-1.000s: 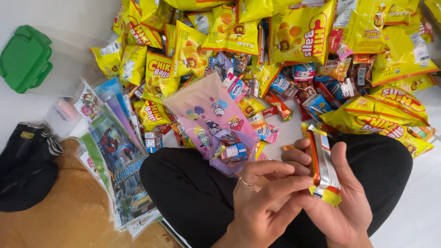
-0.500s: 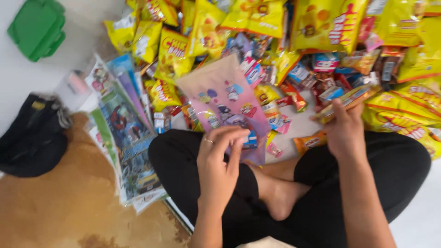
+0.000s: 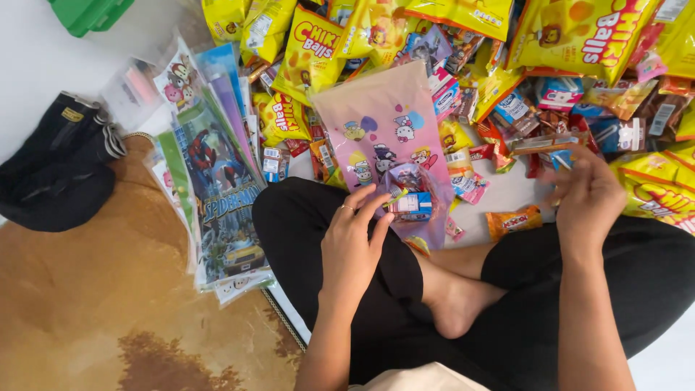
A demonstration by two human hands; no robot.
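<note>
My left hand [image 3: 353, 242] grips the near edge of a pink see-through bag [image 3: 384, 123] printed with cartoon figures. The bag lies over my left knee, with a few small snack packets [image 3: 409, 201] inside it. My right hand [image 3: 590, 194] is out at the edge of the snack pile, its fingers closed on a long thin wrapped snack bar [image 3: 543, 143], held level. A small orange wrapped sweet [image 3: 514, 219] lies on the floor between my two hands, near my right knee.
Yellow snack bags [image 3: 579, 32] and small boxes [image 3: 557, 93] are heaped across the back. A fanned stack of cartoon-printed bags [image 3: 217, 174] lies to the left, beside a black cap [image 3: 54, 170], a green lid [image 3: 87, 11] and a brown rug [image 3: 108, 304].
My hands have parted. The left went to the pink bag and took its edge. The right carried the snack bar out toward the pile. The view tilted down.
</note>
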